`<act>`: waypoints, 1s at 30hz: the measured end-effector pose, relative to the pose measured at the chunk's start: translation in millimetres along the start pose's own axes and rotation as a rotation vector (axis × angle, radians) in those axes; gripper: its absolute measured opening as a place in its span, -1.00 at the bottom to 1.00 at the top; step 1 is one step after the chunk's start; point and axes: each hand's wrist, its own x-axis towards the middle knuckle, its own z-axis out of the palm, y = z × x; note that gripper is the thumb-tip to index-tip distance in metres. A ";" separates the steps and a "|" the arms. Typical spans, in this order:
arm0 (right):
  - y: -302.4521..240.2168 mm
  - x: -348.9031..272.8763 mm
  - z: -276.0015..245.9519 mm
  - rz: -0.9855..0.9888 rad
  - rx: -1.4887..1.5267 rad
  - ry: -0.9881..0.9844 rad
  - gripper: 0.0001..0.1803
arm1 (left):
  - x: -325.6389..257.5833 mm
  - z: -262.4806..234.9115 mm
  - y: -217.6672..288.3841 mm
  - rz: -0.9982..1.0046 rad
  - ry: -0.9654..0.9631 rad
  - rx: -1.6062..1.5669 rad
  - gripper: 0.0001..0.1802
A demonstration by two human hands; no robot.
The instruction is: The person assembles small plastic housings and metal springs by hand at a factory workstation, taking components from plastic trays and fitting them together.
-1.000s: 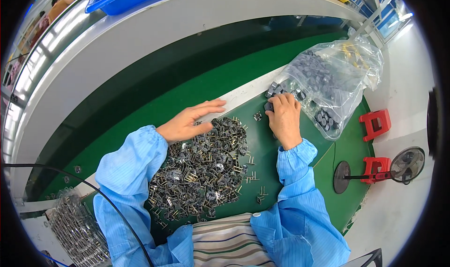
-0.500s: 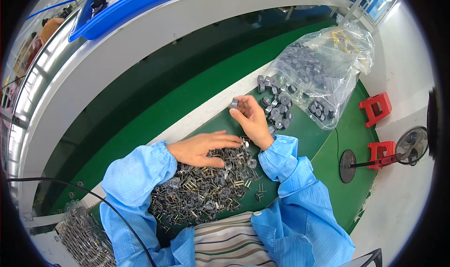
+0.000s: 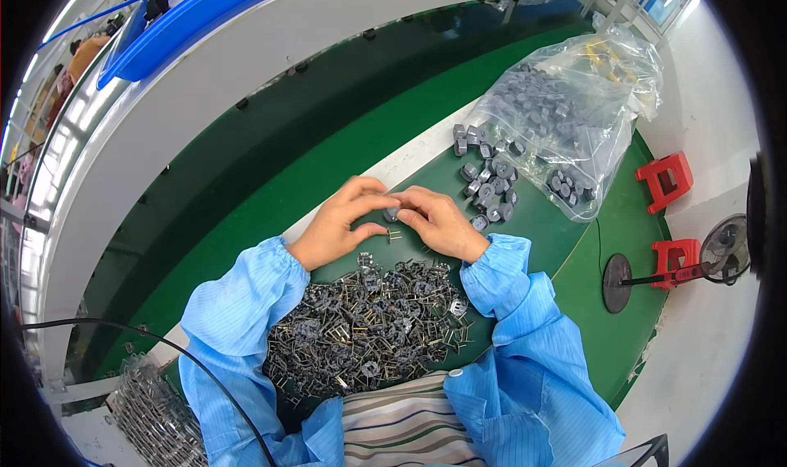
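Note:
My left hand (image 3: 340,221) and my right hand (image 3: 438,221) meet above the green work surface (image 3: 541,221), fingertips pinched together on a small grey round part (image 3: 392,214). A thin pinned metal piece (image 3: 394,236) sticks out just below the fingers. Close under my wrists lies a heap of several small metal pinned frames (image 3: 369,324). Loose grey round parts (image 3: 488,184) are scattered to the right of my right hand, spilling from a clear plastic bag (image 3: 566,115) full of them. Both forearms wear blue sleeves.
A dark green conveyor belt (image 3: 270,180) runs diagonally behind the hands, with a white rail (image 3: 205,82) and a blue tray (image 3: 164,24) beyond. Two red stools (image 3: 666,180) and a floor fan (image 3: 721,250) stand on the pale floor at right. A wire mesh basket (image 3: 156,410) sits lower left.
My right hand came back from the bag side with a grey part. My left hand lifted off the metal heap, and both now meet at the centre.

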 end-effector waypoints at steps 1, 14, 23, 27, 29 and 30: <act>3.1 0.0 3.2 -0.174 -0.119 0.004 -0.71 | -0.1 1.9 -1.4 -0.004 0.001 -0.001 -0.55; -16.5 -6.7 -6.6 -0.117 -0.123 -0.166 -0.83 | -15.6 0.8 0.6 -0.082 -0.059 0.216 -0.49; -14.5 -7.5 -16.6 0.015 -0.488 0.079 -0.81 | -12.2 -4.7 -2.5 -0.126 -0.148 0.074 -0.46; -19.4 -8.7 -22.3 0.165 -0.460 0.091 -0.87 | -7.8 -0.5 9.7 -0.042 -0.055 0.108 -0.46; -17.9 -5.1 -23.3 -0.136 -0.272 0.092 -0.77 | -7.6 0.0 12.9 -0.109 0.014 0.108 -0.47; -17.9 -1.8 -22.7 -0.229 -0.323 0.034 -0.71 | -8.5 -1.2 10.6 -0.122 -0.030 0.213 -0.48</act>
